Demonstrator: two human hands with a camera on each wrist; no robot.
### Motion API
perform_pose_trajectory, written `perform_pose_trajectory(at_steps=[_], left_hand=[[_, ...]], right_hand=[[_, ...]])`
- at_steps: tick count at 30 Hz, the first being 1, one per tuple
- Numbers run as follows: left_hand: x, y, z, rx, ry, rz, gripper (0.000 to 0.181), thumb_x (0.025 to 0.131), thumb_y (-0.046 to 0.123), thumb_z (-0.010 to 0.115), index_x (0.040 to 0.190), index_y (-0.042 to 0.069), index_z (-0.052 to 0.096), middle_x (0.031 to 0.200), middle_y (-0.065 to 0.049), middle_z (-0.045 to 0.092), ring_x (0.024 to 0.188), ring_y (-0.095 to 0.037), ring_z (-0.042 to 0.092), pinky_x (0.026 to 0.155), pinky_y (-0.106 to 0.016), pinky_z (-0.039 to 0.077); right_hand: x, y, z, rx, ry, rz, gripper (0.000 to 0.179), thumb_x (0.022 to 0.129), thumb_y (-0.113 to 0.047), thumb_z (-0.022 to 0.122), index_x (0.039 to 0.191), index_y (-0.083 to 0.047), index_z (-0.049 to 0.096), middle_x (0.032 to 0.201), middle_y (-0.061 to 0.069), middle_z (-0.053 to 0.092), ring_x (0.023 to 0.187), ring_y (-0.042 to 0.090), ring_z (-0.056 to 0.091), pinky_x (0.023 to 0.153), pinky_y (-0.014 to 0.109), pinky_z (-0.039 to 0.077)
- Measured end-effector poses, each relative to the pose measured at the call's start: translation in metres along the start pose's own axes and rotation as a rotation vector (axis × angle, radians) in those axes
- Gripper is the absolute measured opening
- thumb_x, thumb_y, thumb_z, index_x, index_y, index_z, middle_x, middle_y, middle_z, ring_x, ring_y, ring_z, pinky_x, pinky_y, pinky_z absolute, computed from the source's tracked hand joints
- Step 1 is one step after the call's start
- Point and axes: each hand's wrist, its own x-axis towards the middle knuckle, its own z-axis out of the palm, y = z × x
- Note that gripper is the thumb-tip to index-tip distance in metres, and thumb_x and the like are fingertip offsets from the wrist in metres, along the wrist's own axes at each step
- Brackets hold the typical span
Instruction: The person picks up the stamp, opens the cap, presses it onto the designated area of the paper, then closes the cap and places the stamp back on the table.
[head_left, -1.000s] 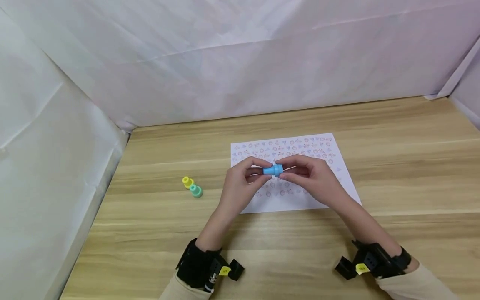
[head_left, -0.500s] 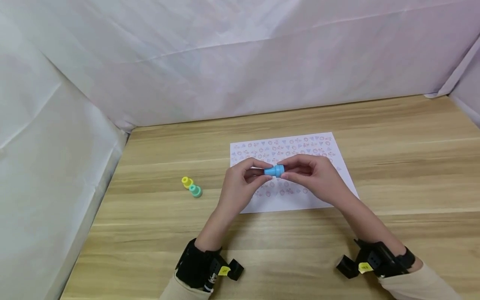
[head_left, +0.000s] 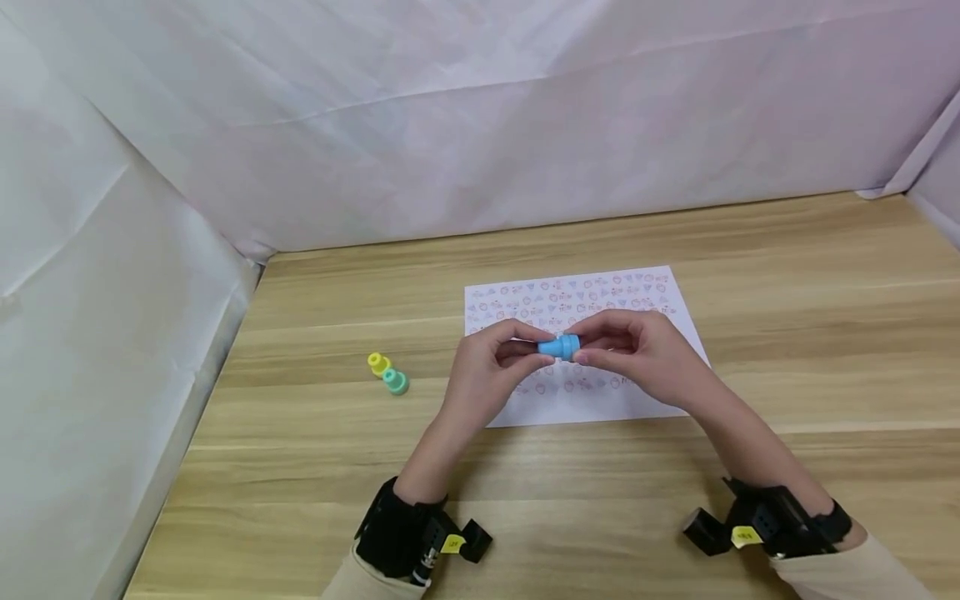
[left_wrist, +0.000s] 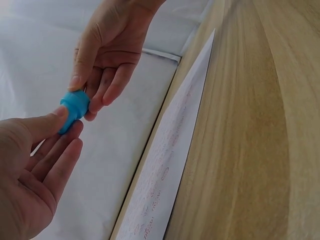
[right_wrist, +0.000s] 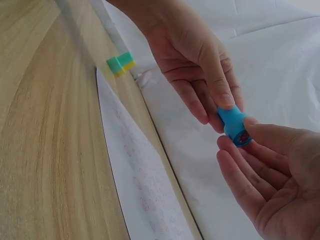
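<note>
A small blue toy stamp (head_left: 557, 347) is held level between both hands above a printed sheet of paper (head_left: 585, 408). My left hand (head_left: 483, 375) pinches its narrow handle end between thumb and fingers. The wide end is pinched by my right hand (head_left: 648, 358). In the right wrist view, a dark red patch shows on the end face of the stamp (right_wrist: 233, 125). The left wrist view has the same stamp (left_wrist: 75, 106) between the two thumbs, with the other fingers spread loosely below.
To the left of the paper, a yellow stamp (head_left: 378, 364) and a green stamp (head_left: 395, 382) stand side by side on the wooden table (head_left: 300, 467). Rows of small red and blue prints cover much of the sheet. White cloth (head_left: 450, 125) hangs behind and at the sides.
Both hands have shifted slightly to the right with the blue stamp between them. The grip looks the same, and the yellow and green stamps stay put.
</note>
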Motion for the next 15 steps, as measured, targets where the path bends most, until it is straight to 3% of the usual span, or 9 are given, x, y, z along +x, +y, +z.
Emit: perform_pose_trajectory(at_steps=[3,15], left_hand=[[-0.0011,-0.0010,0.0002,0.016,-0.007,0.010,0.021,0.085,0.006,0.077,0.105,0.004,0.073,0.106,-0.010,0.073,0.096,-0.020,0.075,0.082,-0.021,0.061],[-0.0025,0.0068,0.0013,0.028,-0.005,0.021,0.019,0.084,0.005,0.077,0.102,0.004,0.073,0.102,-0.009,0.074,0.092,-0.019,0.076,0.080,-0.020,0.061]], right_hand=[[-0.0007,0.0008,0.0001,0.020,-0.018,0.025,0.027,0.089,-0.015,0.075,0.114,-0.005,0.070,0.103,0.007,0.074,0.088,0.022,0.075,0.075,0.027,0.062],[-0.0046,-0.0042,0.0020,-0.021,0.040,0.015,0.023,0.087,-0.016,0.077,0.108,-0.007,0.072,0.100,0.009,0.075,0.084,0.015,0.075,0.073,0.025,0.062]])
